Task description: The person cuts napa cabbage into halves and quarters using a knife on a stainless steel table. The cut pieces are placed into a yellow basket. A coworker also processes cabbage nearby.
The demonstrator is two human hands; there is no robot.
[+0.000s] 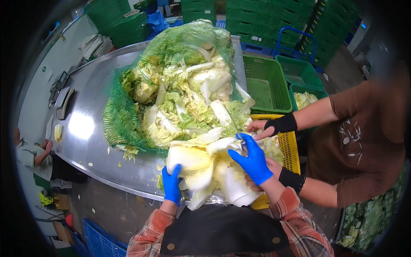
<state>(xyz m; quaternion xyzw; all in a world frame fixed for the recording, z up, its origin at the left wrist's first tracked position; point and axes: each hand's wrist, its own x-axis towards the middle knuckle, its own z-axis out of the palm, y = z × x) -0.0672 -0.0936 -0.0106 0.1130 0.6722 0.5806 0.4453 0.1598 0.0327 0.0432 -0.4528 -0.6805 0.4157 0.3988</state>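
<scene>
My left hand [172, 184], in a blue glove, grips the near left side of a pale yellow Chinese cabbage [190, 160] at the table's front edge. The cabbage's outer leaves are spread and hang over that edge. In my blue-gloved right hand [253, 159] is a knife [233, 122], its thin blade pointing up and away; the hand hides its handle. Just beyond lies a big heap of cabbage leaves [175, 107], partly inside a green mesh sack [171, 45].
A co-worker stands at my right, hands [258, 127] close to my right hand. Beside the steel table [92, 103] are a yellow crate [290, 147] and green crates [266, 81]. A scale [64, 102] sits on the left. Another person stands far left.
</scene>
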